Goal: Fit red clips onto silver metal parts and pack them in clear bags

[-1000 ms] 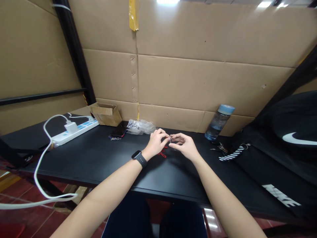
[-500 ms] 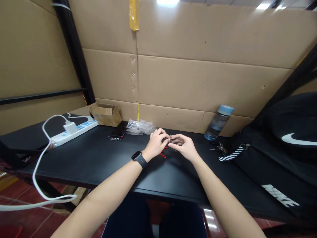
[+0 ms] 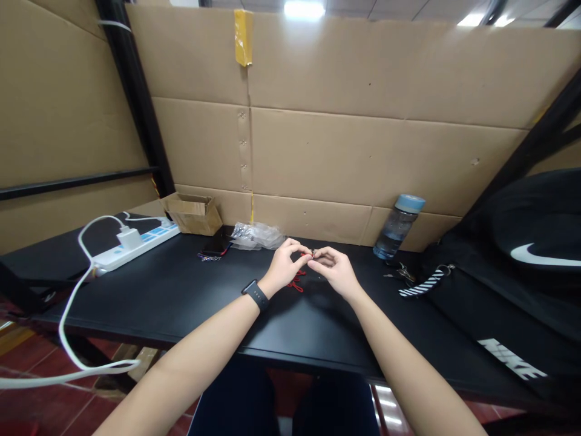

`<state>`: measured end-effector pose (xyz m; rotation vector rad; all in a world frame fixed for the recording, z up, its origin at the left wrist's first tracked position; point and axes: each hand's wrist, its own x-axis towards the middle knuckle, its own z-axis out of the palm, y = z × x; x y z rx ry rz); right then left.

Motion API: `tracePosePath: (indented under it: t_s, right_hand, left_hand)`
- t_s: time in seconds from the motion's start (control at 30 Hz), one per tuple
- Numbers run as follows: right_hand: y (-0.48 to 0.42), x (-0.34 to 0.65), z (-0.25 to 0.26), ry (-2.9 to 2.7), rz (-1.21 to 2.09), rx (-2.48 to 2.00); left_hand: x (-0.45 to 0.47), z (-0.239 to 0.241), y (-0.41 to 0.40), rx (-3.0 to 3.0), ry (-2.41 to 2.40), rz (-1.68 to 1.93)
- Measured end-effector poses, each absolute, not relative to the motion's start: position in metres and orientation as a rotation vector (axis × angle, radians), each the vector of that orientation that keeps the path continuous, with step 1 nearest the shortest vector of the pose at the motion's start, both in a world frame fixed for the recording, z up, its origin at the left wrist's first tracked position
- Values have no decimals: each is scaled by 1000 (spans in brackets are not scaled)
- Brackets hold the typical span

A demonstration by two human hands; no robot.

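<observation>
My left hand (image 3: 285,264), with a black watch (image 3: 255,294) on its wrist, is closed in a pinch over the black table. Opposite it, my right hand (image 3: 336,270) pinches too, its fingertips meeting those of the left. Between them is a small dark, shiny piece (image 3: 313,255), mostly covered by the fingers and too small to name. Red shows at the left fingertips, and loops of thin red cord (image 3: 296,284) are visible just below the left hand. Whether the cord is joined to the small piece, I cannot tell.
Behind the hands lies crumpled clear plastic (image 3: 258,235). To the left are a phone (image 3: 215,244), an open cardboard box (image 3: 195,215) and a white power strip (image 3: 136,247). A water bottle (image 3: 397,229), keys (image 3: 403,274) and a black bag (image 3: 481,303) are on the right.
The hands stay together at nearly the same spot, with the fingertips slightly shifted around the small piece. More of the red cord shows below the left hand. The view has tilted a little.
</observation>
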<state>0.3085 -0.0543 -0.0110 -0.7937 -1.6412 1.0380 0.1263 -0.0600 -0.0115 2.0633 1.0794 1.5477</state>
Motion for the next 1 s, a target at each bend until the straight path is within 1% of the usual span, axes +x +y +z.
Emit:
tracePosePath:
  t_s: [0.27, 0.57, 1.0]
  right_hand:
    - [-52, 317, -7, -1581, 1028, -798]
    - [-53, 313, -10, -1659, 1083, -798]
    - [-53, 310, -11, -1693, 991, -813]
  left_hand:
    - [127, -16, -56, 1937, 949, 1502]
    - [126, -17, -55, 1844, 938, 1439]
    - [123, -12, -59, 2217, 1099, 1481]
